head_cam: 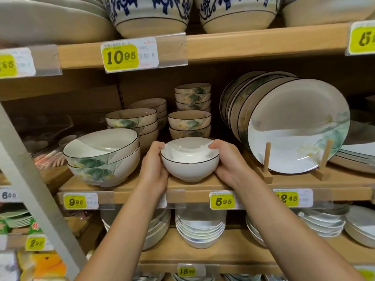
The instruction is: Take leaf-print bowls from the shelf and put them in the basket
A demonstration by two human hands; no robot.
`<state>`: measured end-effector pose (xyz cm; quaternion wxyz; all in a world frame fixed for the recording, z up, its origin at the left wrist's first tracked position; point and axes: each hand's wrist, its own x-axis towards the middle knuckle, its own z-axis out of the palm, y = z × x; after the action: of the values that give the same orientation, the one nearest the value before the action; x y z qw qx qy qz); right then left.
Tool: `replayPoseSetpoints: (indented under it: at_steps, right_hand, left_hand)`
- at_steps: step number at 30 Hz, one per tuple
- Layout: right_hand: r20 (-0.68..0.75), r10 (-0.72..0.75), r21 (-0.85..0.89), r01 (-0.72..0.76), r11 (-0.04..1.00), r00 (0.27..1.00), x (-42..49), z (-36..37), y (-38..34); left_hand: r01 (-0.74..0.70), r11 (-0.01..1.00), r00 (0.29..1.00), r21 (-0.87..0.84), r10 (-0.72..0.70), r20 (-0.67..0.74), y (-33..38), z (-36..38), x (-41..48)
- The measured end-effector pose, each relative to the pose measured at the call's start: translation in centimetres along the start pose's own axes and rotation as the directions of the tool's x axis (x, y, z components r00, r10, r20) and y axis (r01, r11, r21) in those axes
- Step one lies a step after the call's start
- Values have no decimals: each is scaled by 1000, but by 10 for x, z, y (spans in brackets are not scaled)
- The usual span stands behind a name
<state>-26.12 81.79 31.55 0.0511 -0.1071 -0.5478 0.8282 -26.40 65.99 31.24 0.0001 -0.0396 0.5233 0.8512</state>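
A small white bowl (189,159) with a thin black rim sits at the front of the middle wooden shelf (203,184). My left hand (154,169) grips its left side and my right hand (228,163) grips its right side, thumbs over the rim. Its side facing me is plain white. Behind it stand short stacks of small leaf-print bowls (189,123) and a taller stack (192,97). To the left are two large leaf-print bowls (101,157), nested. No basket is in view.
Leaf-print plates (292,126) lean in a wooden rack at the right. Medium leaf-print bowls (132,122) are stacked behind the large ones. Blue-patterned bowls (150,15) fill the shelf above; white dishes (199,228) the shelf below. A grey post (30,175) slants at the left.
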Motion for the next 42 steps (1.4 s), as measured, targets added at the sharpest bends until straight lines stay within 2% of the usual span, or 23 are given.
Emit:
replayPoseSetpoints:
  at_steps: [2,3,6,8,11,14,16,20,24,27,30,33,36,42]
  right_hand:
    - [6,-39,-36,39,999,999,-2,2,1]
    - [25,-64,-68,66,996,998,-4,2,5]
    - [74,-152,-157,162,974,986,-14,-2,22]
    - [52,-188,-162,194,968,981,-16,-9,23]
    - [6,-165,-153,164,974,986,-12,-11,10]
    - [107,-157,-125,170,978,982,-6,-14,11]
    - [179,-146,-99,165,981,973,-6,-16,17]
    - [175,-190,-153,217,964,966,-12,-11,20]
    - [201,-337,-130,366,922,920,-13,8,-13]
    - [155,-402,-121,421,899,903,-1,34,-49]
    - [41,-485,-166,484,859,874,27,53,-70]
    - [11,-509,-181,502,846,861,55,60,-77]
    - [8,-518,-185,511,840,855,73,63,-72]
    - [-34,-511,-255,487,835,859,100,61,-54]
  left_hand:
    - [-133,991,985,-4,131,-112,-14,-2,-14]
    - [-173,985,978,21,175,-114,-19,1,-23]
    - [-218,966,966,139,234,-107,-30,13,-31]
    - [-221,962,960,159,243,-142,-22,14,-21]
    - [-207,965,968,159,225,-111,-14,4,-5]
    - [-282,942,932,181,313,-181,-25,-5,-8]
    - [-306,922,930,237,343,-131,-29,-3,-14]
    - [-261,932,965,252,259,42,-24,9,-17]
    - [-404,895,915,189,394,91,9,28,-17]
    - [-424,901,905,93,420,65,41,54,4]
    - [-401,911,915,101,403,-7,61,79,45]
    - [-381,905,921,189,389,-10,65,90,81]
    - [-437,851,894,292,447,34,59,89,93]
    - [-440,840,888,318,460,13,45,81,115]
